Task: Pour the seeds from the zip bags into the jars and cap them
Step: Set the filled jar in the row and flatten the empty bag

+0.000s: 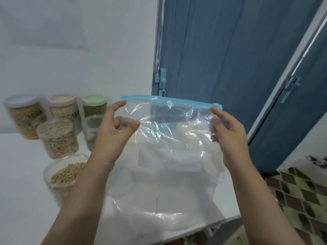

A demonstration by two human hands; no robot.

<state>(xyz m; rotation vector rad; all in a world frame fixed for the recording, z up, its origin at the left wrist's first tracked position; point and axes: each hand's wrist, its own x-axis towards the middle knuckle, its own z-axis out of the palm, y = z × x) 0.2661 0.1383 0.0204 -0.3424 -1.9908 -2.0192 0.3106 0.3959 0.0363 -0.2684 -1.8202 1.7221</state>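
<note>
A large clear zip bag (169,156) with a blue slider strip hangs in front of me and looks empty. My left hand (113,131) pinches its upper left side below the strip. My right hand (228,131) pinches its right edge just under the blue slider. On the white table to the left stand several clear jars. Three at the back are capped: blue lid (20,101), pink lid (61,100), green lid (94,100). Three in front are uncapped: one with grain (56,138), one with tan seeds (69,172), and one (92,128) partly hidden behind my left hand.
The white table (21,191) ends at a front right corner edge (230,220) below the bag. A blue door (221,59) stands behind it, with patterned floor tiles (300,191) to the right. A white wall lies behind the jars.
</note>
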